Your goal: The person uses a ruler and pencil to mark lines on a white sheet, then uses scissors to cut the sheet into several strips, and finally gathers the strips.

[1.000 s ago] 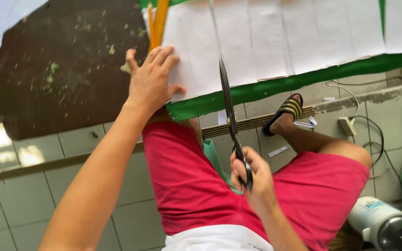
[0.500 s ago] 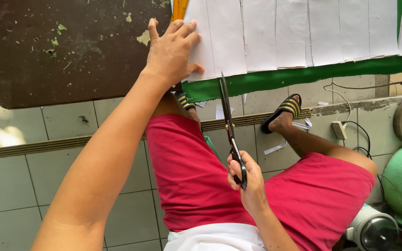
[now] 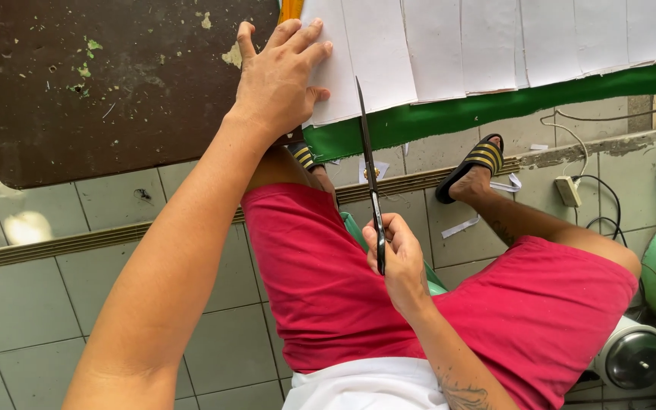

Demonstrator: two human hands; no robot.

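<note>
Left hand [image 3: 279, 76] flat, fingers [image 3: 298, 34] spread and open, pressing the near-left corner of the white paper [image 3: 419, 45] at the edge of the dark surface [image 3: 100, 83]. Right hand [image 3: 400, 258] below that edge, fingers closed around the scissors [image 3: 370, 167], blades nearly shut, tip just past the paper's near edge, right of the left hand. Green cloth [image 3: 480, 110] overhanging under the paper, open tiled floor [image 3: 39, 288] beneath, sandal [image 3: 471, 163] below the cloth.
</note>
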